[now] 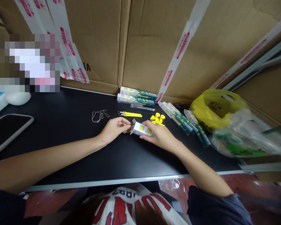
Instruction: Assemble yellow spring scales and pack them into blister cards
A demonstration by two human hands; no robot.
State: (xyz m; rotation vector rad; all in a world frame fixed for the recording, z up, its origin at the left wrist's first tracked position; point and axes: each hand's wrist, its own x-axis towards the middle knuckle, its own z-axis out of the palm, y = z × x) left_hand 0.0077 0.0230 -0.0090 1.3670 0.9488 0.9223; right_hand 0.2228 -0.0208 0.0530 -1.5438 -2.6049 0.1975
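My right hand (159,135) is closed round a small white carton (141,129) with yellow labels, held just above the black table (67,125). My left hand (115,127) pinches at the carton's open end flap, fingers together. A yellow tool (130,114) lies just beyond the hands. A cluster of small yellow parts (157,119) sits behind my right hand.
Metal wire clips (98,115) lie left of the yellow tool. Packed green-and-white boxes are stacked at the back (137,95) and in a row to the right (184,122). A yellow plastic bag (215,107) and clear bags (245,137) fill the right side. A phone (7,129) rests at far left. Cardboard walls stand behind.
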